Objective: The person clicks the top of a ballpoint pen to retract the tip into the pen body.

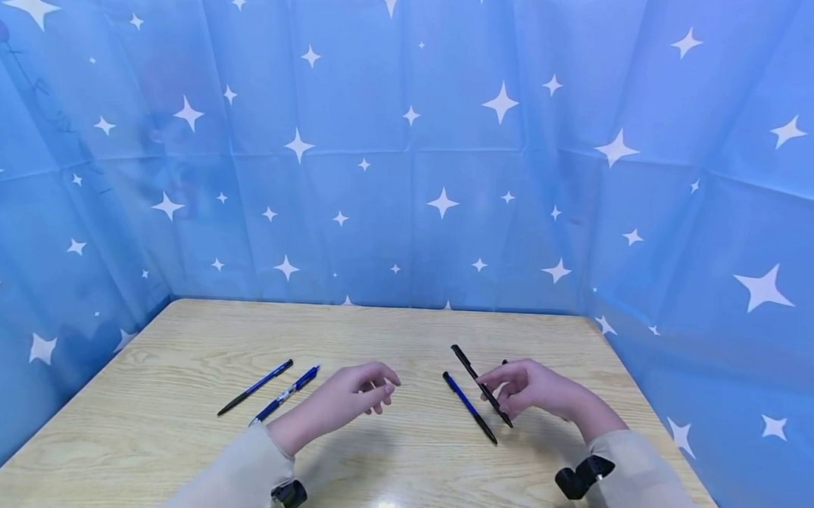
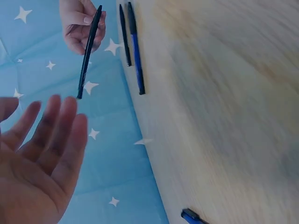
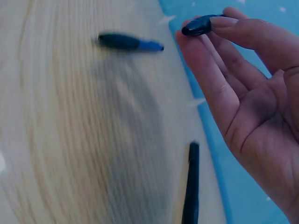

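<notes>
My right hand (image 1: 534, 388) pinches a black pen (image 1: 466, 364) between thumb and fingertips, above the right part of the table. Seen from the right wrist, the held pen (image 3: 198, 25) points its end at the camera. Just left of that hand lies a blue pen with a black grip (image 1: 469, 404). Another black pen (image 3: 191, 186) lies on the table, mostly hidden behind the right hand in the head view. My left hand (image 1: 342, 395) hovers over the middle with loosely bent fingers, holding nothing; its palm and spread fingers (image 2: 70, 154) show in the left wrist view.
Left of the left hand, a blue pen with a black grip (image 1: 256, 388) and a blue pen with a pale middle (image 1: 285, 395) lie slanted on the wooden table (image 1: 376, 332). A blue curtain with white stars (image 1: 396, 185) surrounds its back and sides.
</notes>
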The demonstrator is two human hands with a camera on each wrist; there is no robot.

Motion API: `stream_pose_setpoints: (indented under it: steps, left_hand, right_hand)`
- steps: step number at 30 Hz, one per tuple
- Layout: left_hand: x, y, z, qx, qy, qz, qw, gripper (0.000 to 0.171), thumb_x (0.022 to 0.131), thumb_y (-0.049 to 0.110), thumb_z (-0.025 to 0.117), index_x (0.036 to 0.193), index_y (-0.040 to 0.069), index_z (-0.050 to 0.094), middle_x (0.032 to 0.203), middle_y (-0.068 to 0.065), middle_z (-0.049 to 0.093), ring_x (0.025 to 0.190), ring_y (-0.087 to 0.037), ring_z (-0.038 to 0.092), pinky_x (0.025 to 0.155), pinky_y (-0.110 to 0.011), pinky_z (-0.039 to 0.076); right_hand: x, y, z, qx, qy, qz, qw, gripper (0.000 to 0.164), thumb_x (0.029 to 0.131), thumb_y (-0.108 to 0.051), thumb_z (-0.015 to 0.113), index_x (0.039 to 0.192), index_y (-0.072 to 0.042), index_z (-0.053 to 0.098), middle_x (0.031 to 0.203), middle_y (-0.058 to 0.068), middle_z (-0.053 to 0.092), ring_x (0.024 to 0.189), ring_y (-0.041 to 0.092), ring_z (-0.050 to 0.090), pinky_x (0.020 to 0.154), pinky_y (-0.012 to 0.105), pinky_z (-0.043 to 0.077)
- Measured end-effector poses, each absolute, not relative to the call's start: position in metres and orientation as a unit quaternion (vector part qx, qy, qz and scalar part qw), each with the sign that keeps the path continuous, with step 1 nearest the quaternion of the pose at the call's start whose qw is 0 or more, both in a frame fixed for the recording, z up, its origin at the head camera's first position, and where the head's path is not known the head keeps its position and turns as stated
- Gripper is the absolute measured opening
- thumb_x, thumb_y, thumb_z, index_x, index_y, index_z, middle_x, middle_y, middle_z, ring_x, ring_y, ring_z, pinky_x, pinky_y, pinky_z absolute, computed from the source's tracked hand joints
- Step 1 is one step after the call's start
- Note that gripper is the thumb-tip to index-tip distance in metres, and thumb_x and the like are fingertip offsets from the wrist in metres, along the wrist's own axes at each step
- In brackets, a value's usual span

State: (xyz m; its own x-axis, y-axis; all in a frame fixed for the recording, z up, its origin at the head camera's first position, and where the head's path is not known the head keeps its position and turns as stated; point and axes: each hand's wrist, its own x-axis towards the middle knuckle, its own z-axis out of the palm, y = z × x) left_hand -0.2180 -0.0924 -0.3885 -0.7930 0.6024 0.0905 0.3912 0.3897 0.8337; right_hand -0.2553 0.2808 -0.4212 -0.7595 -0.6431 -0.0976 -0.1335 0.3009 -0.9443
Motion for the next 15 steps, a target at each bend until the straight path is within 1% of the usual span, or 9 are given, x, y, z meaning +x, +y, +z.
stream_pose_setpoints:
  steps: [4, 7, 13, 15]
  left_hand:
    - [-0.216, -0.098, -0.393, 0.317, 0.837, 0.426, 0.132, 0.019, 0.102, 0.025, 0.053, 0.116, 0.016, 0.064, 0.092, -0.007, 0.066, 0.08, -0.024, 0.065, 0.07, -0.033, 0.053]
    - [-0.215, -0.102, -0.396, 0.323, 0.842, 0.41, 0.139, 0.019, 0.102, 0.024, 0.054, 0.116, 0.016, 0.064, 0.091, -0.005, 0.068, 0.079, -0.024, 0.065, 0.068, -0.029, 0.052]
    - [-0.213, -0.106, -0.397, 0.324, 0.847, 0.394, 0.149, 0.02, 0.102, 0.027, 0.054, 0.116, 0.019, 0.064, 0.09, -0.002, 0.069, 0.078, -0.016, 0.064, 0.067, -0.029, 0.051]
    - [-0.213, -0.107, -0.396, 0.325, 0.849, 0.39, 0.148, 0.02, 0.102, 0.027, 0.054, 0.117, 0.019, 0.064, 0.09, -0.002, 0.069, 0.078, -0.015, 0.064, 0.067, -0.029, 0.051]
  right_hand:
    - [-0.26, 0.29, -0.427, -0.234, 0.784, -0.52, 0.244, 0.049, 0.085, 0.002, 0.067, 0.133, -0.002, 0.059, 0.123, 0.019, 0.058, 0.094, 0.027, 0.064, 0.072, 0.043, 0.056]
    - [-0.264, 0.294, -0.431, -0.218, 0.796, -0.51, 0.243, 0.047, 0.085, 0.002, 0.068, 0.131, -0.003, 0.061, 0.12, 0.016, 0.06, 0.097, 0.028, 0.062, 0.073, 0.042, 0.056]
    - [-0.272, 0.303, -0.438, -0.205, 0.8, -0.5, 0.261, 0.047, 0.083, 0.007, 0.066, 0.129, -0.001, 0.061, 0.109, 0.014, 0.061, 0.083, 0.025, 0.062, 0.067, 0.037, 0.055]
    - [-0.274, 0.306, -0.439, -0.203, 0.802, -0.497, 0.263, 0.048, 0.082, 0.007, 0.066, 0.129, 0.0, 0.061, 0.11, 0.014, 0.06, 0.085, 0.025, 0.062, 0.068, 0.038, 0.055]
